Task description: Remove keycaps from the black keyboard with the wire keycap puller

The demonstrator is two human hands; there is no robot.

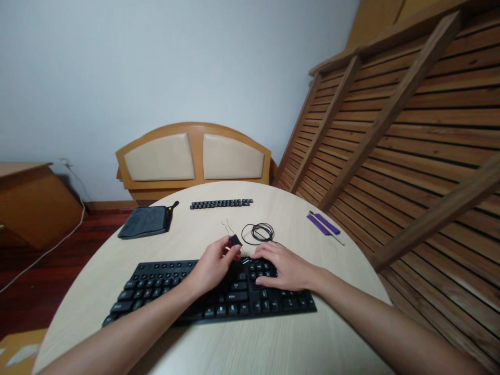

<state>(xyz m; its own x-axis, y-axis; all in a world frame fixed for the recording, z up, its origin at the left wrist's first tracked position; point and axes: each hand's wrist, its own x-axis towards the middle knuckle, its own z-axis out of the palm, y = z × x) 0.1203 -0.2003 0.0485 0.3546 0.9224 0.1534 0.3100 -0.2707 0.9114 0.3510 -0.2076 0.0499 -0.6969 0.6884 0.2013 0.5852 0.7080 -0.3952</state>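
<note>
A black keyboard (228, 297) lies across the near part of the round table. My left hand (213, 264) is closed on a wire keycap puller (235, 240) with a black handle, above the keyboard's upper middle. Thin wire prongs stick out from both ends of the handle. In the keyboard's top row, close to the lower wires, some bare spots show where keycaps are off. My right hand (283, 266) rests over the number-pad side of the keyboard, fingers stretched toward its back edge and thumb apart. Removed keycaps (221, 203) stand in two rows farther back.
A coiled black cable (260, 233) lies behind the keyboard. A folded grey cloth (145, 222) with a black-handled tool (172, 207) is at left. Purple strips (323, 224) and a thin rod (336, 238) lie at right. Wooden slats (410, 130) lean beside the table (273, 344).
</note>
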